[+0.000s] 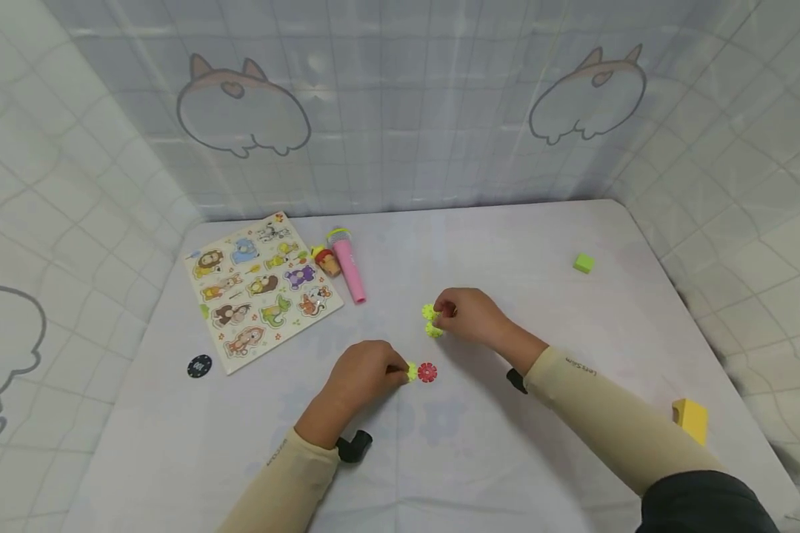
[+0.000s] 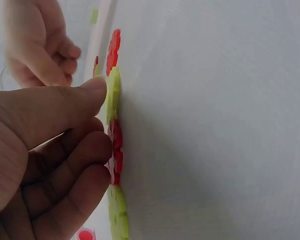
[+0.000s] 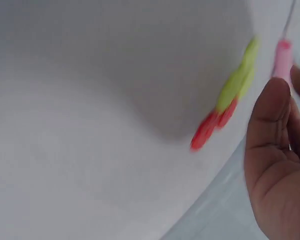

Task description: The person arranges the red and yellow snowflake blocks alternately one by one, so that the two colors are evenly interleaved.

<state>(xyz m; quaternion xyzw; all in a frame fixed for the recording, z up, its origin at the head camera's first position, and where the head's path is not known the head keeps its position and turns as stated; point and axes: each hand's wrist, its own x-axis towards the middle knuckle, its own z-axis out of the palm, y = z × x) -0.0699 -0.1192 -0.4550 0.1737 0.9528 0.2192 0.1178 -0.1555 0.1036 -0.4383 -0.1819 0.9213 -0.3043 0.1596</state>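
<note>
My left hand [image 1: 367, 377] pinches a yellow-green notched disc [image 2: 113, 92] of flower-like outline. A red notched disc [image 1: 427, 372] adjoins it on the right; in the left wrist view another red disc [image 2: 116, 150] and a yellow-green one continue the row by the curled fingers. My right hand [image 1: 470, 317] hovers over two yellow-green discs [image 1: 434, 330] farther back. The right wrist view shows its bent fingers apart from the blurred yellow-green [image 3: 235, 87] and red discs [image 3: 205, 131], with nothing visible in them. Part of the row is hidden under the left hand.
Back left lies an animal puzzle board [image 1: 260, 289], with a pink toy microphone [image 1: 350, 268] and a small ice-cream-like toy [image 1: 327, 260] beside it. A black round chip [image 1: 199, 366] is at left. Rightward are a green block [image 1: 583, 263] and a yellow block [image 1: 691, 420].
</note>
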